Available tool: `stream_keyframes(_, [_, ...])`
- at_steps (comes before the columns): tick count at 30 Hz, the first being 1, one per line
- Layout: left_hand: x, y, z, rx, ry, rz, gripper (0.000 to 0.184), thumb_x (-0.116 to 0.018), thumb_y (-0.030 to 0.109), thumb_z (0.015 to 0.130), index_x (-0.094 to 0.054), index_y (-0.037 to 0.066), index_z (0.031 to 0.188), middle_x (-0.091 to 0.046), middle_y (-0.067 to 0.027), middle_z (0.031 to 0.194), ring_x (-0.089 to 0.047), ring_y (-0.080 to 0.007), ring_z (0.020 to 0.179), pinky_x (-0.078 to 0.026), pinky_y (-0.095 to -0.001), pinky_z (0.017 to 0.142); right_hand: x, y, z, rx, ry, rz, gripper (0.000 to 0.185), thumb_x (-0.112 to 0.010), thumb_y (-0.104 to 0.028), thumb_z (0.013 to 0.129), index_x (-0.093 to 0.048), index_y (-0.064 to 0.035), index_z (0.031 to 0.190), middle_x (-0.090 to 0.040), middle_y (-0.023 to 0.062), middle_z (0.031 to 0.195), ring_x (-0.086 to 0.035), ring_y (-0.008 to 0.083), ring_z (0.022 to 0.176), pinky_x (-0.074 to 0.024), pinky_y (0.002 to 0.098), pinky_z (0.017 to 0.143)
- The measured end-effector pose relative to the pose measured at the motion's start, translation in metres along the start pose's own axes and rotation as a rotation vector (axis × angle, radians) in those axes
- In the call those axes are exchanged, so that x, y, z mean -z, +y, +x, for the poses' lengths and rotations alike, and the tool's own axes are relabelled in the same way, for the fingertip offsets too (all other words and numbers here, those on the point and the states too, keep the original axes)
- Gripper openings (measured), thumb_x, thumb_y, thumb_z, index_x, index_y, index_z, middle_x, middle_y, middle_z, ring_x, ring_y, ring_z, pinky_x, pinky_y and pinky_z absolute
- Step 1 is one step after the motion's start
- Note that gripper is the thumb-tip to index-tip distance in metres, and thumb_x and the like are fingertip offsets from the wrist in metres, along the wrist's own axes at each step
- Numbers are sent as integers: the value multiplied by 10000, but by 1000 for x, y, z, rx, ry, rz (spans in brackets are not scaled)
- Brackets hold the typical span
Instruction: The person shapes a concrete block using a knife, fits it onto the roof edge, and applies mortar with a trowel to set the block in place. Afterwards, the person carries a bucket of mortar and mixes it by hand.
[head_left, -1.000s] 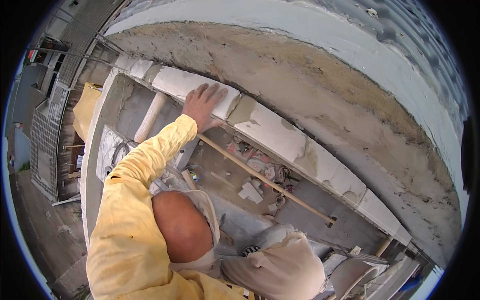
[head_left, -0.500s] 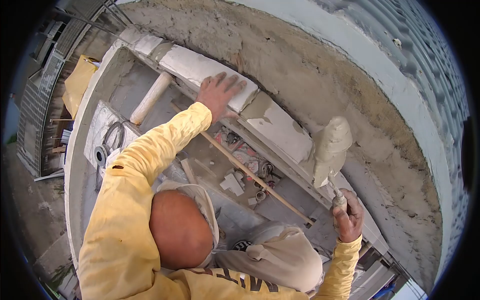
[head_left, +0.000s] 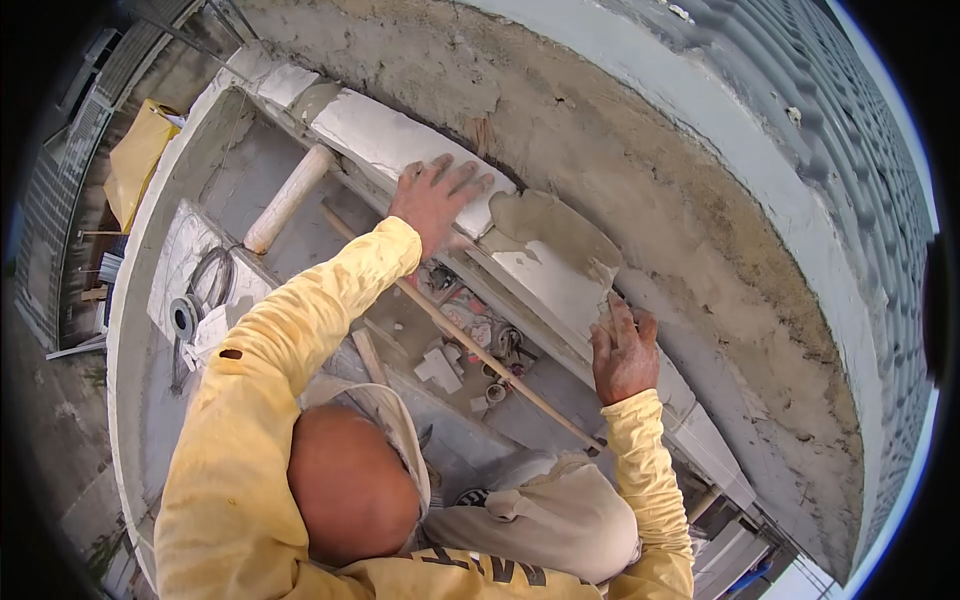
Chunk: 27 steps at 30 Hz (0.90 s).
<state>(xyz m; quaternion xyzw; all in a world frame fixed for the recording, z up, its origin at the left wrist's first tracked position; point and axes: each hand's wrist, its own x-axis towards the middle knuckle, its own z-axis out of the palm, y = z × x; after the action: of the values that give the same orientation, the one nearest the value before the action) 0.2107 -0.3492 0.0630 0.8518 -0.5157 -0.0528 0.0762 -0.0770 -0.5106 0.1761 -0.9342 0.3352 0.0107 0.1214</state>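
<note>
My left hand (head_left: 436, 203), in a yellow sleeve, lies with fingers spread on top of a whitish block (head_left: 380, 130) in the narrow ledge. Farther right along the ledge, my right hand (head_left: 625, 352) is curled round the trowel handle, which it mostly covers. The trowel's blade (head_left: 565, 228) is coated with wet grey mortar and lies flat over the ledge. Under and beside it shows the pale face of another block (head_left: 548, 290). The blade's edges are hard to tell from the mortar.
A rough plastered wall (head_left: 680, 210) curves behind the ledge, with corrugated roofing (head_left: 830, 130) beyond. Below the ledge are a long wooden pole (head_left: 470, 343), a round post (head_left: 290, 200), coiled wire (head_left: 212, 275) and rubble (head_left: 440, 367). My knee (head_left: 580, 515) is at the bottom.
My right hand came into view with the mortar-loaded trowel, then moved left and brought it down onto the ledge. My left hand stays on the block. The view has shifted.
</note>
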Motion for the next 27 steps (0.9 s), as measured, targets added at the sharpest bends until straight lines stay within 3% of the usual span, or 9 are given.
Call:
stream_keyframes(4, [-1,-2,0,0,-10,5,974,-809,521,716,-331,314,1538,-360,1,1576,-319,-284,1444,-247,-524,1165,16,5,-1,56,-62,165,471,-696,-189,860,-608,-71,1308,-598,211,1091,-630,418,986,-517,431,885])
stream_keyframes(6, [-8,-4,-1,-20,124,-50,1052,-871,508,598,-392,260,1502,-397,1,1545,-352,-282,1414,-277,-500,1153,20,0,7,44,-130,253,469,-687,-190,862,-605,-49,1301,-611,225,1076,-625,422,990,-514,432,889])
stream_keyframes(12, [-11,-6,-2,-9,118,-89,1023,-874,485,595,-428,186,1466,-393,5,1549,-352,-273,1415,-267,-490,1159,-4,1,33,87,-305,318,456,-660,-210,875,-612,-14,1284,-636,273,1075,-627,396,959,-503,425,900])
stream_keyframes(17, [-12,-8,-4,-17,104,-85,977,-846,469,657,-404,199,1485,-369,5,1565,-325,-282,1434,-239,-499,1165,-2,8,25,-227,-597,741,462,-683,-250,885,-625,1,1269,-672,265,1108,-646,364,997,-495,378,913])
stream_keyframes(20, [-7,-7,-3,-21,48,-97,935,-817,455,719,-376,206,1506,-341,5,1582,-302,-288,1451,-216,-507,1172,19,13,27,-322,-682,618,448,-684,-222,886,-626,8,1266,-677,247,1119,-651,350,1019,-495,370,923])
stream_keyframes(21, [-5,-7,-1,-16,29,-103,932,-815,448,726,-372,207,1509,-337,3,1583,-300,-289,1452,-213,-505,1174,21,23,25,-326,-675,616,448,-684,-222,886,-626,8,1266,-677,247,1119,-651,350,1019,-495,370,923])
stream_keyframes(23, [-5,-8,0,-23,45,-109,938,-819,441,722,-369,207,1511,-338,-1,1582,-299,-290,1451,-217,-505,1173,21,42,17,-57,-525,448,446,-688,-210,884,-626,8,1268,-681,237,1103,-657,326,1008,-502,368,911])
stream_keyframes(25, [-5,-10,-1,-25,51,-114,945,-824,434,718,-366,208,1513,-339,-5,1580,-299,-292,1451,-220,-505,1172,27,40,7,-60,-476,422,440,-683,-220,889,-629,8,1261,-680,238,1105,-657,322,1013,-503,367,909])
stream_keyframes(27, [-5,-12,-2,-64,96,-97,1023,-870,443,626,-390,206,1498,-379,-7,1556,-325,-290,1432,-260,-498,1160,30,34,1,-107,-413,506,434,-665,-260,905,-636,18,1238,-675,230,1118,-654,304,1010,-503,364,904])
